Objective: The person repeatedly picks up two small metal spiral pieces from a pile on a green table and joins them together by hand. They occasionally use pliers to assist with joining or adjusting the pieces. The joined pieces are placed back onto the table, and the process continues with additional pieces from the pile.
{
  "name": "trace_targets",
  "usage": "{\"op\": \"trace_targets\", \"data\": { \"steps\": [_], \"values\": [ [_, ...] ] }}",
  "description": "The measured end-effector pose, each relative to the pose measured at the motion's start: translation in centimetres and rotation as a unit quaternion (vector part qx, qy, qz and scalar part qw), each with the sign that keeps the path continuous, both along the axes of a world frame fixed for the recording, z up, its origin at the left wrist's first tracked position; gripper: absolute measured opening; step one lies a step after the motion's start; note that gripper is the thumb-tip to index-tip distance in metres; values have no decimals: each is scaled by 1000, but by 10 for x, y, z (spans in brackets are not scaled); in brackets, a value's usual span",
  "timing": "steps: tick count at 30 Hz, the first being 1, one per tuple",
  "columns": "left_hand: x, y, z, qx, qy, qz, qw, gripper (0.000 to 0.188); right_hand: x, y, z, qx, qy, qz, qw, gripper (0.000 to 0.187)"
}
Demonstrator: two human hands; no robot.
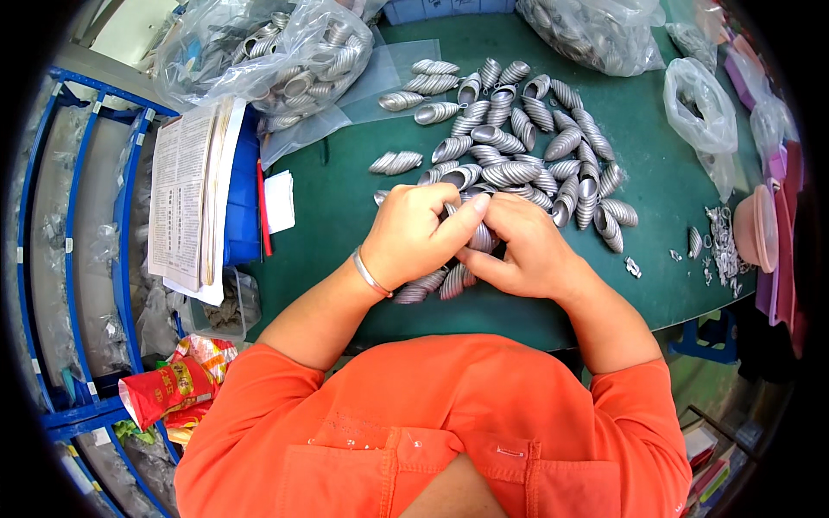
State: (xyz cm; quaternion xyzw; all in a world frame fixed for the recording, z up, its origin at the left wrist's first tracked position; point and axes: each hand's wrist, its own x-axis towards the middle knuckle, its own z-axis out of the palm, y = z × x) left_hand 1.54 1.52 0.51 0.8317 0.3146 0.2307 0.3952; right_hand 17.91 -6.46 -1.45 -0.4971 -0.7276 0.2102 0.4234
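My left hand (408,231) and my right hand (528,244) meet over the near part of a pile. Their fingers are closed around a hollow grey spiral-ribbed piece (485,237), with both thumbs near its top. Fingers cover much of this piece. Many similar ribbed grey pieces (509,173) lie spread on the green table (682,276) just beyond my hands. A few more ribbed pieces (421,288) rest below my left wrist, close to the table's near edge.
Clear plastic bags of ribbed pieces (315,73) (596,39) stand at the back. Left are a blue bin (243,194), papers (192,194) and a blue-framed rack (73,224). At right are small metal bits (724,246), a pink tub (756,229) and a knotted bag (704,112).
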Motion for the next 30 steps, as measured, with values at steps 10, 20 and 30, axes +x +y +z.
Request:
{"op": "trace_targets", "data": {
  "steps": [10, 20, 30],
  "values": [
    [7, -11, 2, 53, -45, -46, 997, 39, -2, -5, 7, -205, 66, -12, 977, 23],
    [4, -24, -10, 152, -180, -59, 970, 38, 6, -2, 8, -432, 272, 249, 823, 16],
    [9, -14, -1, 126, -103, -9, 987, 35, -1, -11, 15, -10, -58, -95, 994, 21]
  ]
}}
